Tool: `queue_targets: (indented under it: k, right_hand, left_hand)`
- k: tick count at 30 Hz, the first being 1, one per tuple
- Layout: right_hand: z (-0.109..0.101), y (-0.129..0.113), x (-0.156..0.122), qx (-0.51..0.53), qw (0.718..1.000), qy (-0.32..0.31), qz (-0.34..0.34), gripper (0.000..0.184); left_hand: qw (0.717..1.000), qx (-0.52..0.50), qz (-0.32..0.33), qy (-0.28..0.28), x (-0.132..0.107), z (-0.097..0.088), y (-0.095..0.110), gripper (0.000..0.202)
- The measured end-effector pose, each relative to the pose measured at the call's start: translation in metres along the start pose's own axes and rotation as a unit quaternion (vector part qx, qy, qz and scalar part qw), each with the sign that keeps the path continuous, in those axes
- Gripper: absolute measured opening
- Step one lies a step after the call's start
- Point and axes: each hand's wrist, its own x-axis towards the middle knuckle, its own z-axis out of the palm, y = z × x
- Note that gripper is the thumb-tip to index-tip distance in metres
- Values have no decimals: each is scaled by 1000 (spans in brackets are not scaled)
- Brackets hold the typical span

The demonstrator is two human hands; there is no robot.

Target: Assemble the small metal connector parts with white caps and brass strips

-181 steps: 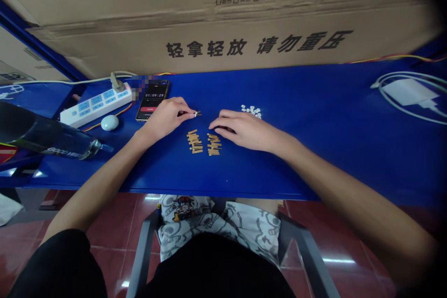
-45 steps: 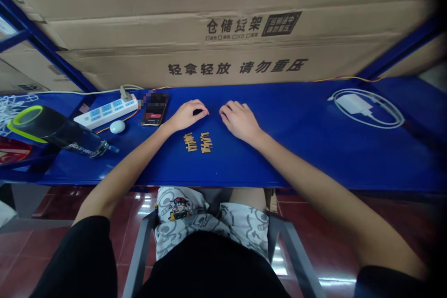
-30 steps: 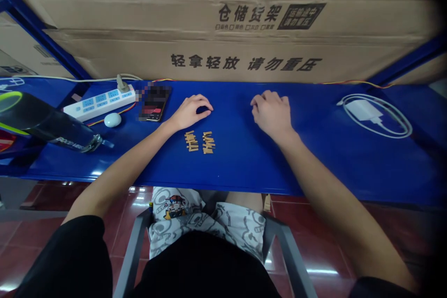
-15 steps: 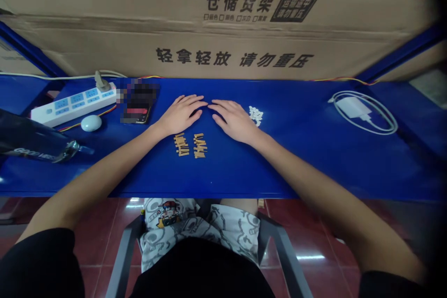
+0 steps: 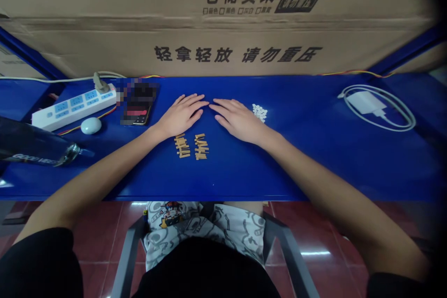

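Observation:
My left hand [image 5: 182, 114] lies palm down on the blue tabletop [image 5: 237, 172], fingers stretched out and holding nothing. Opposite it, my right hand [image 5: 240, 121] rests the same way, with the fingertips of both hands almost meeting. Close below my left wrist is a column of small tan wooden pieces, perhaps mini clothespins [image 5: 182, 146]. A second column of such wooden pieces [image 5: 201, 147] lies just to its right. Beyond my right hand is a small cluster of white round pieces [image 5: 260, 112], partly hidden by that hand.
At the left are a power strip [image 5: 75, 107] with a plug in it, a white mouse-like object [image 5: 91, 125], a phone [image 5: 139, 104] and a dark bottle [image 5: 35, 142] on its side. A white charger with coiled cable [image 5: 370, 104] lies right. A cardboard box [image 5: 115, 37] stands behind.
The camera view has shifted slightly. Both hands stay flat in nearly the same place, and the wooden and white pieces lie as before.

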Motion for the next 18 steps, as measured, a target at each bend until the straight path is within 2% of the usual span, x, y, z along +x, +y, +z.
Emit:
queue_targets:
  k: [18]
  right_hand:
    - [-4,-4,1,-1,1000,-26,9,53]
  left_hand:
    - [1000,9,-9,-12,1,-1,1,42]
